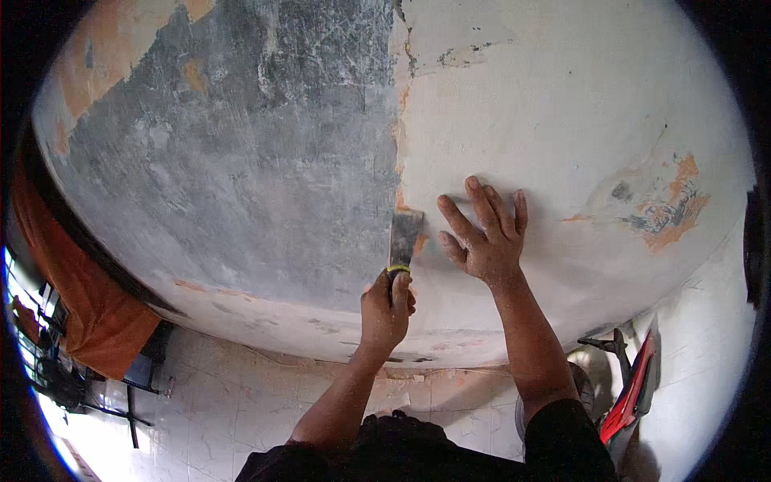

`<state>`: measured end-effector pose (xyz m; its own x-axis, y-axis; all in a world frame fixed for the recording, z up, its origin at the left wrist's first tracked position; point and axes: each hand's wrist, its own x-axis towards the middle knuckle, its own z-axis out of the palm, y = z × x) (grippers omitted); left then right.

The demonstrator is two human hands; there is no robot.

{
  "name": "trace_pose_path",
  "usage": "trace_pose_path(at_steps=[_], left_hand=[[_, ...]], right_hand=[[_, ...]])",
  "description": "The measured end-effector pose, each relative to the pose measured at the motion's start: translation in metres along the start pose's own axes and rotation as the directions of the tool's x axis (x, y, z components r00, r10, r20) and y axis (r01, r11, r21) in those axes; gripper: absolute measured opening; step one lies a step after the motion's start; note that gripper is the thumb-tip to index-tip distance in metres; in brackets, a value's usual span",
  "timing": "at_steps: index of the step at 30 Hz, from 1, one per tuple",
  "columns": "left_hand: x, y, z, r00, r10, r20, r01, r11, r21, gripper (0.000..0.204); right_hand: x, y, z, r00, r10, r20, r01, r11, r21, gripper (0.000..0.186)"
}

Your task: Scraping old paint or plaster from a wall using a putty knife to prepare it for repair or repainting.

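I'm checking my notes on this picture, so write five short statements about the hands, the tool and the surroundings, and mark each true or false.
1. The left hand grips a scraper. True.
2. The right hand is clenched around a brush. False: it holds nothing, and its fingers are spread.
3. The scraper's blade is at the border between the grey surface and the pale surface. True.
4. The grey surface lies right of the pale surface. False: it lies to the left.
5. A reddish-brown cloth shows at the picture's left side. True.
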<state>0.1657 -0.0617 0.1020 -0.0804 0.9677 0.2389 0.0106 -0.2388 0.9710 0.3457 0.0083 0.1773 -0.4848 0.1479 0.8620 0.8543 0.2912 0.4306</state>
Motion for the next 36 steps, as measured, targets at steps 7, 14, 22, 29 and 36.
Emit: trace_pose_path(at_steps=[7, 14, 22, 29, 36], left_hand=[[-0.021, -0.034, -0.027, 0.995, -0.083, -0.05, 0.084, 0.996, 0.012, 0.037], [0.026, 0.033, -0.041, 0.985, 0.173, -0.013, -0.162, 0.941, 0.297, 0.035], [0.032, 0.052, -0.029, 0.996, 0.076, -0.039, -0.066, 0.978, 0.199, 0.035], [0.011, 0.032, -0.032, 0.999, -0.028, -0.017, 0.028, 0.999, 0.024, 0.044], [0.033, 0.058, -0.032, 0.985, 0.17, -0.001, -0.168, 0.975, 0.144, 0.045]], right_hand=[[0.007, -0.008, 0.004, 0.999, 0.011, -0.037, -0.011, 1.0, 0.008, 0.04], [0.004, -0.001, 0.001, 0.999, 0.018, -0.027, -0.018, 1.0, -0.021, 0.038], [0.076, 0.009, -0.013, 0.996, 0.078, -0.04, -0.081, 0.994, -0.077, 0.053], [0.081, 0.008, -0.008, 0.996, 0.086, -0.01, -0.086, 0.995, -0.056, 0.06], [0.078, 0.013, -0.012, 0.997, 0.079, 0.011, -0.078, 0.994, -0.076, 0.061]])
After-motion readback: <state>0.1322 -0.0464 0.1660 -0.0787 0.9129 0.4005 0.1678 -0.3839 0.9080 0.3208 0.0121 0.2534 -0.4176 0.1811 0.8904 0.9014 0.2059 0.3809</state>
